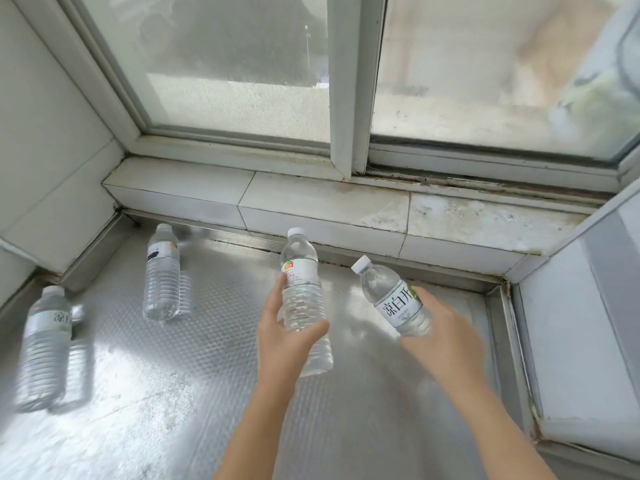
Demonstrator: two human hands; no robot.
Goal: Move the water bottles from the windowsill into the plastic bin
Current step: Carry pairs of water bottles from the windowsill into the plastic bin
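Several clear water bottles with white caps are on the metal windowsill. My left hand grips one upright bottle around its lower half, near the middle of the sill. My right hand holds a second bottle, tilted to the left, with black characters on its white label. Two more bottles stand free to the left: one near the back left corner, another at the far left edge. The plastic bin is not in view.
A tiled ledge runs along the back under the sliding window. White walls close in the sill on the left and the right.
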